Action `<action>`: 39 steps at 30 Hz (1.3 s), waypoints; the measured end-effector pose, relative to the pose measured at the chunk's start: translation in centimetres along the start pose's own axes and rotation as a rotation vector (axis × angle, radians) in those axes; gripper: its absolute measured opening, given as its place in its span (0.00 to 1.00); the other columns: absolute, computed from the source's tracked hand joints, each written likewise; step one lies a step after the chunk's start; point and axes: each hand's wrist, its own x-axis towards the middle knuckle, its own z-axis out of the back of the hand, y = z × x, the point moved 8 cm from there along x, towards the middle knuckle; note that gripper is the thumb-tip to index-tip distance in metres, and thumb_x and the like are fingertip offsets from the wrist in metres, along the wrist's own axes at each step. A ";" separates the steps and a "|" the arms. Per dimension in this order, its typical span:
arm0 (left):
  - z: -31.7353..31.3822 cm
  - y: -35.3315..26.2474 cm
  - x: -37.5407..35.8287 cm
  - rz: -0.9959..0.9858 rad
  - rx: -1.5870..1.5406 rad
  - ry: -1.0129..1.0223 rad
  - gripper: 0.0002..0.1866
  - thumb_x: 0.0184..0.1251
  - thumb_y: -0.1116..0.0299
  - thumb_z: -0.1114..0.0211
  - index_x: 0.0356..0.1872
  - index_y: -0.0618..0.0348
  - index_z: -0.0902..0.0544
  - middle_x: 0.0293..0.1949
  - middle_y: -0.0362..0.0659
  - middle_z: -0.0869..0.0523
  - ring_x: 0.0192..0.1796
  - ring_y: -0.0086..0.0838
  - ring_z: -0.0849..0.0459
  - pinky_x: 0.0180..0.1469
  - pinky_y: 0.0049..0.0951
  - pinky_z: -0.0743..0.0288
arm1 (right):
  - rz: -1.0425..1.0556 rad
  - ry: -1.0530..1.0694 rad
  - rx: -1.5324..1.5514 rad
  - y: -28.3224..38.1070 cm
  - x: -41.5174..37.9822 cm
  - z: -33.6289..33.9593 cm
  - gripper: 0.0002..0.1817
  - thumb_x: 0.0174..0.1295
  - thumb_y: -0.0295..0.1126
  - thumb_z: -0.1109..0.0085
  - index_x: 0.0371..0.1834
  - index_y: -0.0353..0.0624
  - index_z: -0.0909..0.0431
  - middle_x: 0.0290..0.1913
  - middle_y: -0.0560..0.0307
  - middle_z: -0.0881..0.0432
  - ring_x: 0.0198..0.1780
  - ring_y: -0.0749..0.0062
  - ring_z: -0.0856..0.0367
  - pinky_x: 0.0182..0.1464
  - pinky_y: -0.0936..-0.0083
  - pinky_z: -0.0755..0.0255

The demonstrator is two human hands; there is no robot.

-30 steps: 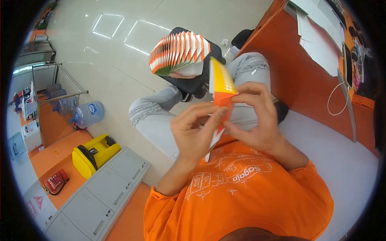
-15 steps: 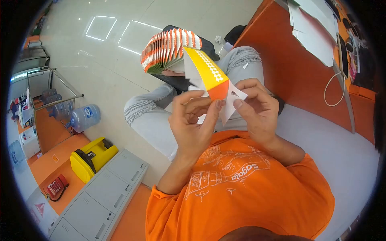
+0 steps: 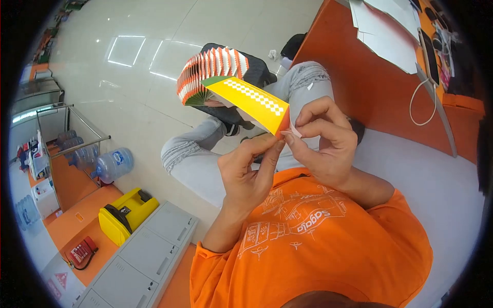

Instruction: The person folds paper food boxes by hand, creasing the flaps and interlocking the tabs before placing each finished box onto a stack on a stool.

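Note:
A yellow paper piece (image 3: 251, 102) with white diamonds, a green far end and an orange near end is held up in front of my orange shirt. My left hand (image 3: 249, 172) pinches its near end from below, thumb against fingertips. On the other side, my right hand (image 3: 326, 138) has its fingers closed on a white flap (image 3: 294, 131) at the same end. Beyond the paper, a fanned stack of folded orange and white pieces (image 3: 210, 72) rests on a dark object (image 3: 259, 64).
At the right stand an orange panel (image 3: 359, 77) and a desk with white sheets (image 3: 387, 43) and a phone (image 3: 428, 56). To the left are water bottles (image 3: 114, 164), a yellow bin (image 3: 128, 215) and grey lockers (image 3: 146, 251).
The yellow piece has turned, its broad patterned face now showing more and its far end pointing further left. My fingers have drawn closer together at its near end.

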 end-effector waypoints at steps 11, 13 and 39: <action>1.2 -0.1 0.4 0.186 -0.213 0.168 0.09 0.70 0.87 0.31 0.48 0.72 0.13 0.42 0.49 0.07 0.42 0.24 0.09 0.46 0.22 0.16 | -0.040 0.175 0.046 1.0 1.2 -0.2 0.04 0.60 0.20 0.29 0.32 0.33 0.16 0.44 0.56 0.22 0.42 0.76 0.21 0.43 0.79 0.26; 1.1 0.4 0.2 0.248 -0.218 0.164 0.08 0.71 0.87 0.32 0.48 0.72 0.14 0.41 0.48 0.07 0.43 0.24 0.09 0.46 0.22 0.16 | -0.068 0.191 0.079 0.8 0.4 -0.5 0.04 0.60 0.20 0.29 0.33 0.32 0.16 0.43 0.56 0.22 0.42 0.75 0.21 0.43 0.80 0.26; 0.3 0.7 0.8 -0.026 -0.028 0.069 0.17 0.68 0.88 0.33 0.57 0.67 0.15 0.46 0.53 0.09 0.48 0.32 0.08 0.47 0.26 0.16 | -0.024 0.124 0.004 -0.2 0.9 -1.4 0.09 0.59 0.20 0.25 0.42 0.35 0.13 0.49 0.51 0.14 0.49 0.68 0.13 0.52 0.74 0.20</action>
